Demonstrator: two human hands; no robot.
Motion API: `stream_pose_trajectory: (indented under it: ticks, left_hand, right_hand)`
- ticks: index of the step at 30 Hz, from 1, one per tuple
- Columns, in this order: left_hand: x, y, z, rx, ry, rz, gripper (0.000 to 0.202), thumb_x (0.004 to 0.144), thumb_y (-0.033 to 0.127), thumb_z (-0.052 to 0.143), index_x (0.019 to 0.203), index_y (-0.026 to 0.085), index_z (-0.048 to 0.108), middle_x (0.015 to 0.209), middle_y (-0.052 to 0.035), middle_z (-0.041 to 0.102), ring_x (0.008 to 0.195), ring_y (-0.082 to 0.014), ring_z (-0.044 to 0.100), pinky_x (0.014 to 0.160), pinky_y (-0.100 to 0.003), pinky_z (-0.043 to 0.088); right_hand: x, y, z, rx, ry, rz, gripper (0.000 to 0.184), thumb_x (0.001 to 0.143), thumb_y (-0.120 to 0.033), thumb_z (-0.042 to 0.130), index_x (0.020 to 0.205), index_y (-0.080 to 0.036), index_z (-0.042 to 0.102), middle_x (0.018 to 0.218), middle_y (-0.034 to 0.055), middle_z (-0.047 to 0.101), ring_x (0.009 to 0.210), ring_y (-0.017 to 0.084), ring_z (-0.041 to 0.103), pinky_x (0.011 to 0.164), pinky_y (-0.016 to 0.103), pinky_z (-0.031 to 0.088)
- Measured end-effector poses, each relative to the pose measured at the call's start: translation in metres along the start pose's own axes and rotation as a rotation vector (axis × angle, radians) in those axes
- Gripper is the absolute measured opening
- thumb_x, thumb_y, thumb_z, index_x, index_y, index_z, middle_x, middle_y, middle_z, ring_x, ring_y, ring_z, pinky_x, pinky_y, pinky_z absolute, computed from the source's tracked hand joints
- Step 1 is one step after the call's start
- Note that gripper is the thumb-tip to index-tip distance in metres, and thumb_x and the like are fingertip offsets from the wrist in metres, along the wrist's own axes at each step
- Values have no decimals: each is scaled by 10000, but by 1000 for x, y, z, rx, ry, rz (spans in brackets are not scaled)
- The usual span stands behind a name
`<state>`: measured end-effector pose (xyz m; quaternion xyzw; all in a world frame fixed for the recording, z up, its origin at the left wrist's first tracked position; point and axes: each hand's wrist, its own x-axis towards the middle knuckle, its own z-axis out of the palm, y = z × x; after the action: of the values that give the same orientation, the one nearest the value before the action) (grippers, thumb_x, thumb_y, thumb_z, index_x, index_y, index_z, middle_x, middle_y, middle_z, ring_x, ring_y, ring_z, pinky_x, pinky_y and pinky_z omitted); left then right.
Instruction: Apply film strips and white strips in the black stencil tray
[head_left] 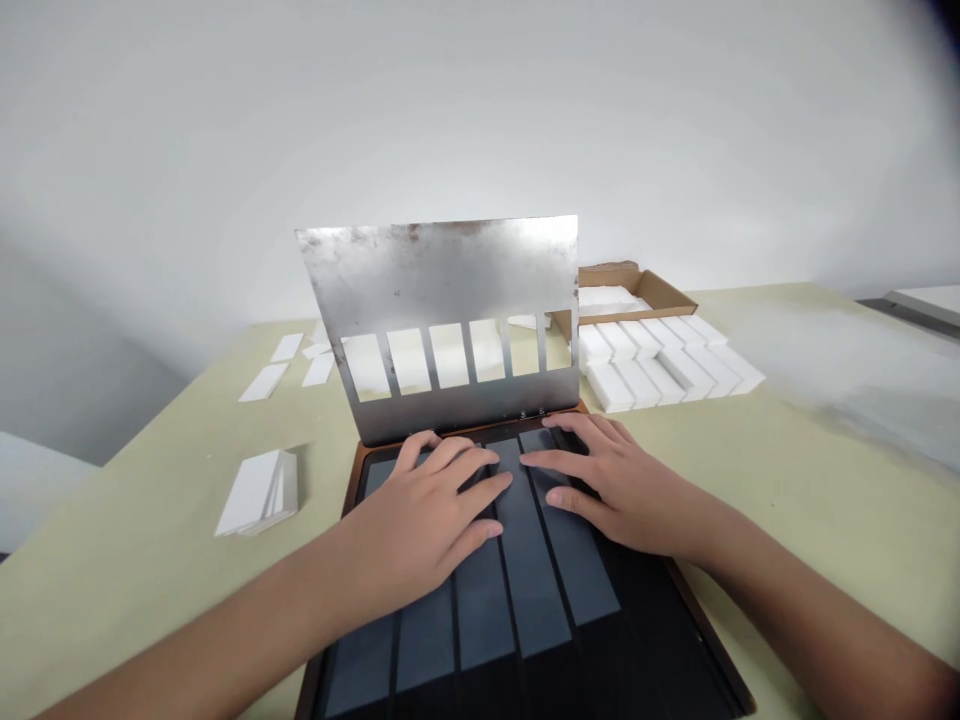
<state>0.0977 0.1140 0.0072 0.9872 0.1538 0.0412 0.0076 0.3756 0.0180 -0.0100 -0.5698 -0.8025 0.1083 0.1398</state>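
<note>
In front of me lies a black board (637, 650) in a brown frame, with several grey-blue strips (536, 590) side by side on it. A metal plate (442, 270) with a row of rectangular cutouts stands raised at the board's far edge. My left hand (439, 505) rests over the strips at the middle left, fingers spread, partly covering them. My right hand (611, 480) is at the upper right of the board, its fingers apart and touching or just above the rightmost strip. Neither hand holds anything.
A stack of white cards (257, 490) stands left of the board, with loose white cards (264, 382) farther back. Rows of white card stacks (667, 375) sit at the right rear, before an open cardboard box (667, 292) holding white pieces. All stand on a yellowish table (810, 470).
</note>
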Motion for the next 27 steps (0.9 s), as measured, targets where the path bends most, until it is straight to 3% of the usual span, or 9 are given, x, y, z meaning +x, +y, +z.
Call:
stream_pose_trajectory:
  ticks: [21, 27]
  left_hand:
    - [0, -1, 0, 12, 49, 1, 368, 1117, 408, 511, 1445, 281, 616, 1417, -89, 631, 1301, -323, 544, 1096, -507, 343]
    - [0, -2, -1, 4, 5, -8, 362, 1124, 427, 491, 1438, 296, 614, 1416, -76, 631, 1314, -329, 537, 1084, -528, 313]
  right_hand:
    - [-2, -1, 5, -5, -20, 11, 505, 1094, -578, 419, 1550, -393, 532, 1621, 114, 433, 1552, 354, 347, 1221, 635, 372]
    - [-2, 0, 4, 3, -30, 10, 512, 1091, -602, 405, 1555, -417, 516, 1632, 103, 412, 1564, 356, 319, 1226, 641, 356]
